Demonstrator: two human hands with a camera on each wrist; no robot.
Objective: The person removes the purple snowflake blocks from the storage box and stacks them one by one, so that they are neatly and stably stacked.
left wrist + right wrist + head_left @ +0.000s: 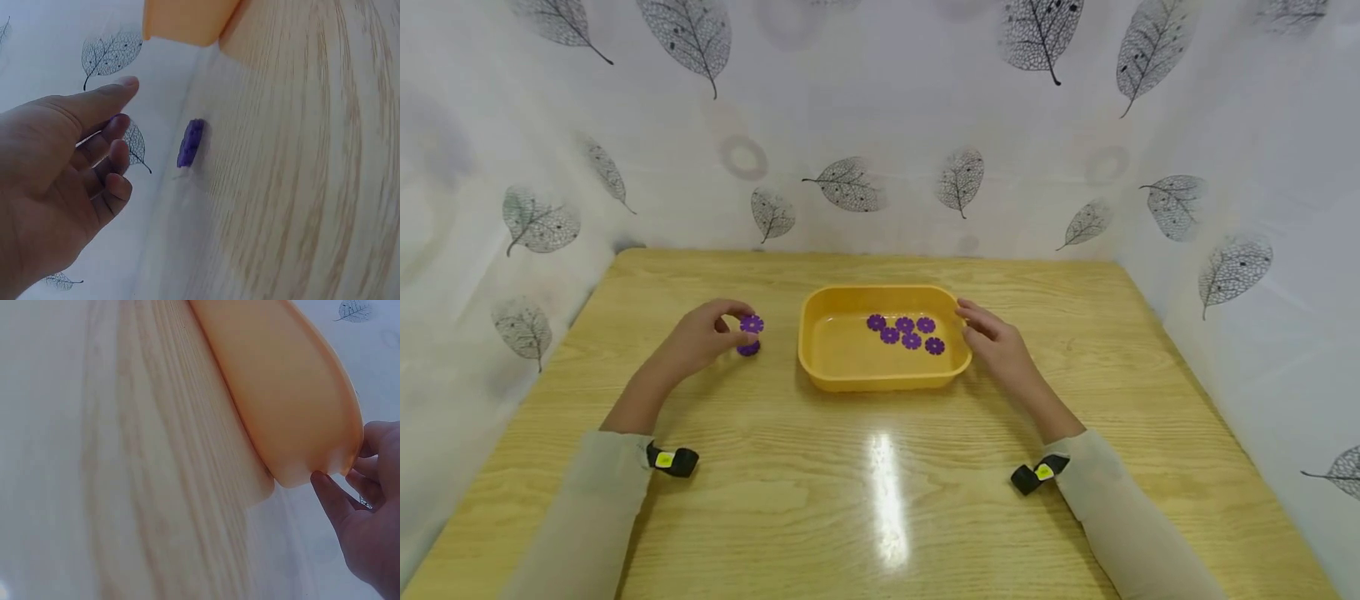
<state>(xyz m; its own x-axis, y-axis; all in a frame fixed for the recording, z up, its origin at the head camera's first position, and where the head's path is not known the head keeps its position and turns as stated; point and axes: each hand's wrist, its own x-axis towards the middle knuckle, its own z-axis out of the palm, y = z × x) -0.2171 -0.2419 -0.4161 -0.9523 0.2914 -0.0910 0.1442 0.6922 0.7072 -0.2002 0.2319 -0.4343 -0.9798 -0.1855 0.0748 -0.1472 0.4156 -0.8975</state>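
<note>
In the head view, my left hand pinches a purple flower-shaped disc between thumb and forefinger, left of the yellow tray. Below it a second purple disc lies on the table; the left wrist view shows a thick purple piece on the wood, apart from the left hand. My right hand holds the tray's right end. In the right wrist view, its thumb presses the outer wall of the tray, with fingers at the rim.
Several purple flower-shaped discs lie flat inside the tray, toward its right side. The wooden table runs back to a white leaf-print curtain, which also hangs along both sides.
</note>
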